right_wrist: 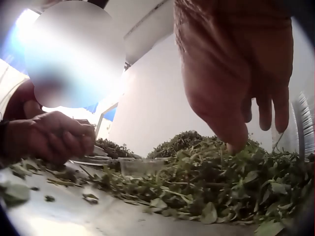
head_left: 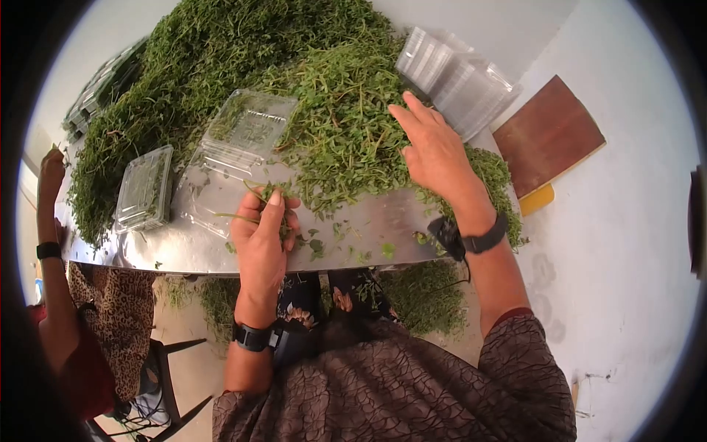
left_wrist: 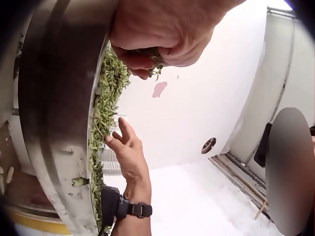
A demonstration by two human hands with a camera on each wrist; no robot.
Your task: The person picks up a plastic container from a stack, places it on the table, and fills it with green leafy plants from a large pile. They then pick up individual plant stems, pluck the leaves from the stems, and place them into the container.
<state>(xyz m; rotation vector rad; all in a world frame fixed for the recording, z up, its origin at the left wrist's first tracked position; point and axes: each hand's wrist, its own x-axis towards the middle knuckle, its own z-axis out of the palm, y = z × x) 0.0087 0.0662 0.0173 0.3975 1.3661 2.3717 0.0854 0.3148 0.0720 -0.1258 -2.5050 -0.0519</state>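
My left hand [head_left: 259, 232] pinches a few leafy green stems [head_left: 254, 215] between thumb and fingers, above the front edge of the metal table. Over the right side of a large heap of leafy greens [head_left: 346, 118] reaches my right hand [head_left: 438, 151]. In the right wrist view its fingers [right_wrist: 266, 115] point down at the greens, loosely spread, and nothing shows between them. An open clear plastic container [head_left: 247, 125] lies left of the heap's near part, with some greens in its upper half. Beside it stands a closed clear container [head_left: 144, 188] holding greens.
A stack of empty clear containers [head_left: 453, 81] stands at the back right. Filled containers [head_left: 103, 85] are piled at the far left. Another person's arm [head_left: 51, 191] reaches in at the left edge. Loose leaves dot the metal table [head_left: 368, 228]. More greens [head_left: 423, 295] lie on the floor below.
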